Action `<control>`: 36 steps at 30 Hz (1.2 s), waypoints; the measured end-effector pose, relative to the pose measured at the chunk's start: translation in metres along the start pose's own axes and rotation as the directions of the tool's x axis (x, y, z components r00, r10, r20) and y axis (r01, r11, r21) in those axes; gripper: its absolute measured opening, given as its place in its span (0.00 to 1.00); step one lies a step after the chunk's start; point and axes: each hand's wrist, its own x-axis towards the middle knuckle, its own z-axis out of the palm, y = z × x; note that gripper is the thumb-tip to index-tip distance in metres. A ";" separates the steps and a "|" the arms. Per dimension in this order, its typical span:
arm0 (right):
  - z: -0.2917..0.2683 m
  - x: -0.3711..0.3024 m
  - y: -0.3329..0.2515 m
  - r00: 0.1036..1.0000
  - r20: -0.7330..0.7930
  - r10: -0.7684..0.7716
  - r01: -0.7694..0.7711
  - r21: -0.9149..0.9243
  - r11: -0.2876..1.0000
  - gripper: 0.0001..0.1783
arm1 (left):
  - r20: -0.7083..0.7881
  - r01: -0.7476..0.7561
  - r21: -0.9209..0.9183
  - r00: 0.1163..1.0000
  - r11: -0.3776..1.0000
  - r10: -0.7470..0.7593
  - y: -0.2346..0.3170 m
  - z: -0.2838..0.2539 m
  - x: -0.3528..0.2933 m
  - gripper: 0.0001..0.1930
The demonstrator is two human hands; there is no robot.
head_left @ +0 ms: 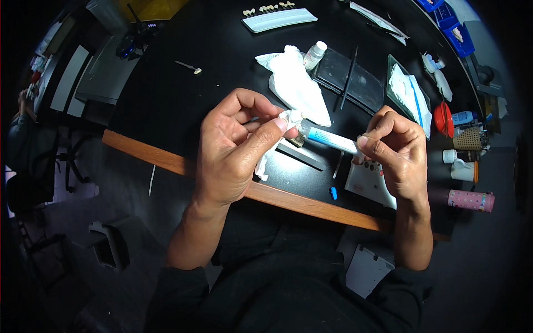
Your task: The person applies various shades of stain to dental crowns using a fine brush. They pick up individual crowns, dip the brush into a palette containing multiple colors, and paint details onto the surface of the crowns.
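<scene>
My left hand (230, 147) pinches a crumpled white tissue (292, 118) between thumb and fingers, above the table's near edge. A slim tube (331, 140) with a blue and white label, shaped like a syringe, is held by its right end in my right hand (397, 150). Its clear left end points toward the tissue, and I cannot tell whether the two touch. Below the tube lies a small blue piece (333, 193) that looks like a cap. A larger white cloth or tissue (297, 86) spreads behind my hands, next to a white bottle (315, 55).
The black table has a wooden front edge (316, 206). Behind lie a dark slab (350, 80) with a thin brush-like stick (348, 77), and a white tray (279, 20). A white box (369, 186) sits under my right hand. A pink patterned cylinder (471, 200) stands right.
</scene>
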 end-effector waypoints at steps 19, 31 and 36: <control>-0.182 -0.172 0.013 0.573 -0.791 -0.214 -0.021 -0.275 0.961 0.07 | 0.053 -0.041 -0.105 0.998 0.994 0.047 -0.003 -0.004 -0.001 0.07; -0.225 -0.231 0.086 0.424 -0.832 -0.358 -0.390 -0.524 0.757 0.04 | 0.024 -0.087 -0.073 0.996 0.994 0.089 -0.005 -0.006 -0.002 0.07; -0.179 -0.187 0.052 0.543 -0.482 -0.687 -0.446 -0.859 0.250 0.06 | -0.044 -0.136 -0.082 0.990 0.987 0.133 0.000 -0.010 -0.007 0.07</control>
